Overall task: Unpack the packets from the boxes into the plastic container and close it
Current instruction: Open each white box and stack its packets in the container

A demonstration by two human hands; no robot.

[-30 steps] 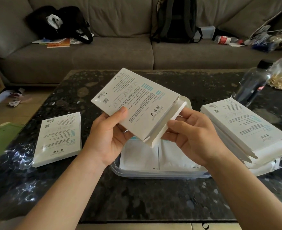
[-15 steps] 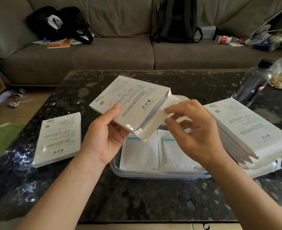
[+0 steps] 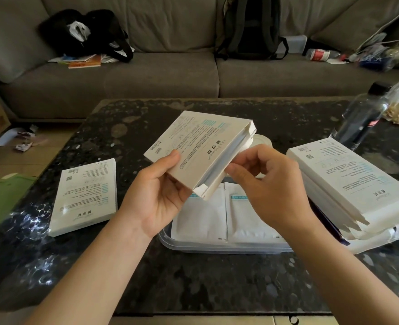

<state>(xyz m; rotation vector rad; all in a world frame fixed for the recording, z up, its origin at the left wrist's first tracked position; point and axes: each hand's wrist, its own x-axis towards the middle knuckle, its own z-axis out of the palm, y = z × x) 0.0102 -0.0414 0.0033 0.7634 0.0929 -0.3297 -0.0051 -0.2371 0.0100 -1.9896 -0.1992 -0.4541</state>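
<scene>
Grey sofa [image 3: 147, 76] along the far side, cluttered.

Dark speckled table [image 3: 193, 282] in front of me; all the work sits on it.

Right of centre: stack of boxes [image 3: 348, 181], end flaps loose, probably already emptied.

Centre, near: plastic container [image 3: 217, 247], no lid on it. White packets [image 3: 203, 216] lie flat inside, side by side.

Left: one flat box [image 3: 86, 195], flaps closed, probably not yet unpacked.

Above the container: open box [image 3: 193, 146], tilted, its open long side facing right and down.

Left hand [image 3: 156, 195]: clamped on the box's near-left corner, thumb on top, fingers under.

Right hand [image 3: 269, 184]: fingers bent in at the box's open mouth. I cannot tell whether they already pinch the contents or only touch the edge.

Step in hand, as I judge it: drawing the packets out of this box.

- Keep the mouth over the container, so anything that slips lands inside.
- Hold the left grip at the corner, clear of the opening, and don't squeeze the walls onto the contents.
- Take the whole bundle at once and pull straight along the box.
- Lay it flat on the packets below, or the lid may not seat later.
</scene>
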